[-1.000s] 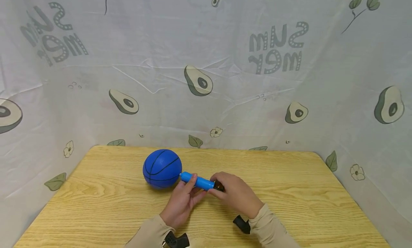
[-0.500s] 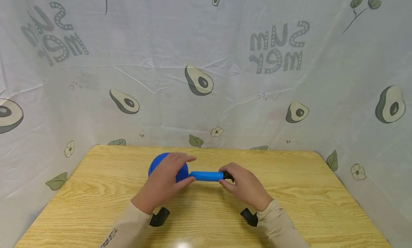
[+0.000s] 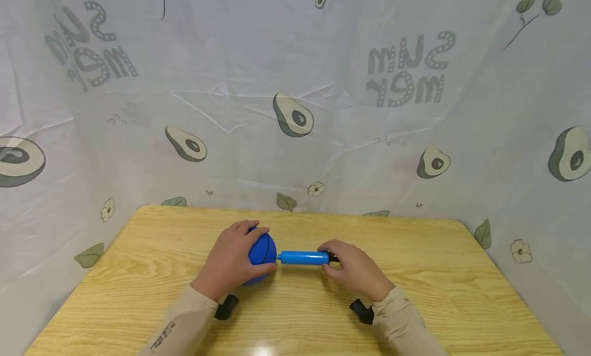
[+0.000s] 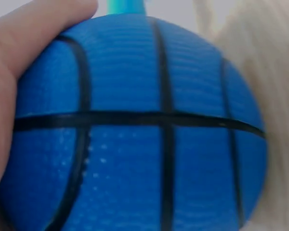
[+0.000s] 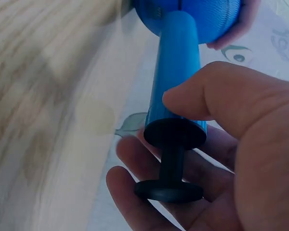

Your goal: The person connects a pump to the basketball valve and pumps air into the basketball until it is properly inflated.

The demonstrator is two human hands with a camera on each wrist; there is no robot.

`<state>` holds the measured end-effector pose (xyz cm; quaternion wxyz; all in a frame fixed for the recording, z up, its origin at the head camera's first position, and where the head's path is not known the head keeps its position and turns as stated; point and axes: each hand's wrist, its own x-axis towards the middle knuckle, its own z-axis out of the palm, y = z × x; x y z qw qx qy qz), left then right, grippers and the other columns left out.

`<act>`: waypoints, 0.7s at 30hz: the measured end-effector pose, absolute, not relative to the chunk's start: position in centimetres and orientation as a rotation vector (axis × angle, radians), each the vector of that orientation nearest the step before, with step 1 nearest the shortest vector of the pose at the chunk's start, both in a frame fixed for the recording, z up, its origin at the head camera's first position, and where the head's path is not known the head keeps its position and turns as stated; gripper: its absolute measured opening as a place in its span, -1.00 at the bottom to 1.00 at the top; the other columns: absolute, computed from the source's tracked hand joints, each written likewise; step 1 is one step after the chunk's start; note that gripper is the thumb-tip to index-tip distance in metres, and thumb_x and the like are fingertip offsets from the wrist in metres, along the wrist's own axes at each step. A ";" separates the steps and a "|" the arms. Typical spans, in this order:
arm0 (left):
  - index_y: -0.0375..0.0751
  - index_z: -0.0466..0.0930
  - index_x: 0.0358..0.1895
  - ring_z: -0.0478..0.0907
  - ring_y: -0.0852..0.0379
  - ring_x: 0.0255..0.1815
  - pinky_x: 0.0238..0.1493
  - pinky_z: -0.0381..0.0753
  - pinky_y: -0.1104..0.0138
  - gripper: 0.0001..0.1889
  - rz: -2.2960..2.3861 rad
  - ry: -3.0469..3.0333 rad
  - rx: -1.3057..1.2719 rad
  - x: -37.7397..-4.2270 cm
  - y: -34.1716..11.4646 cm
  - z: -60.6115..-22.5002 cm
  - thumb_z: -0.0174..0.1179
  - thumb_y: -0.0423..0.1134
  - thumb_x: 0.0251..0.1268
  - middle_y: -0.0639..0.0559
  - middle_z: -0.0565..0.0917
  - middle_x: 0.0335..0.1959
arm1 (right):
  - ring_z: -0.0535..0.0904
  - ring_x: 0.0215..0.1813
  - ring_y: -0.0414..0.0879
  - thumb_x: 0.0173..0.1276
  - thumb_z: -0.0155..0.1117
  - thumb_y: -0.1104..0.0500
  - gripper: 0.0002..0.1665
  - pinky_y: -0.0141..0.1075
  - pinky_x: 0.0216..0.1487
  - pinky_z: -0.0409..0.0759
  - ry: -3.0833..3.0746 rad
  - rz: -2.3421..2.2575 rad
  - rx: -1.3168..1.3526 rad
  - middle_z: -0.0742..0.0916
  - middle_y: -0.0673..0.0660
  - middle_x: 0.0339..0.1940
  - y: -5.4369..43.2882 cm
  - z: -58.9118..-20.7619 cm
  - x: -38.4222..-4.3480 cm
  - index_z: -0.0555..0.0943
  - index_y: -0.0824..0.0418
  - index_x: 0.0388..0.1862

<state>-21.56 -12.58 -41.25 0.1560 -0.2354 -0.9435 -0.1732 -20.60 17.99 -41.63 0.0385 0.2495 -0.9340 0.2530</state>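
Observation:
My left hand grips a small blue basketball from its left side, thumb along the front and fingers over the top. Black seam lines cross the ball in the left wrist view. A light-blue hand pump lies level between my hands, its narrow tip right at the ball's right side. My right hand pinches the pump's rear end between thumb and fingers. In the right wrist view the pump's black plunger handle sticks out a short way behind the barrel, with the other fingers loosely curled beneath it.
The ball and pump are over a wood-grain table. Behind it hangs a pale curtain printed with avocados and leaves. Black wrist-worn devices show beside both sleeves.
My left hand has left the pump barrel and moved over onto the ball. The ball and pump have shifted right, and the pump has swung from slanted to level. My right hand keeps its hold.

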 end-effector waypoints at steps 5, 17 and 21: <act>0.04 0.57 0.37 0.43 -0.23 0.39 0.27 0.56 -0.22 -0.13 -0.509 -2.669 -0.651 -21.3 -12.6 -41.7 0.51 0.38 -0.02 -0.13 0.51 0.38 | 0.62 -0.10 -0.21 0.43 0.45 0.17 -0.60 -0.22 -0.08 0.67 -2.921 0.804 0.771 0.74 -0.01 0.04 17.6 -41.8 -20.6 0.64 0.16 0.20; 0.17 0.60 0.35 0.44 -0.21 0.35 0.27 0.55 -0.22 -0.20 -0.450 -2.619 -0.699 -20.9 -12.5 -42.2 0.56 0.32 -0.03 -0.11 0.53 0.34 | 0.44 -0.36 -0.35 0.39 0.47 0.02 -0.64 -0.43 -0.34 0.49 -2.783 0.537 0.906 0.68 -0.15 -0.26 18.0 -42.0 -20.5 0.76 0.10 0.11; 0.16 0.60 0.33 0.44 -0.21 0.35 0.26 0.56 -0.22 -0.21 -0.471 -2.625 -0.679 -20.6 -12.4 -42.3 0.56 0.30 -0.03 -0.10 0.53 0.34 | 0.45 -0.34 -0.37 0.40 0.46 0.04 -0.62 -0.43 -0.33 0.52 -2.761 0.536 0.947 0.70 -0.13 -0.21 18.6 -41.8 -20.3 0.75 0.11 0.15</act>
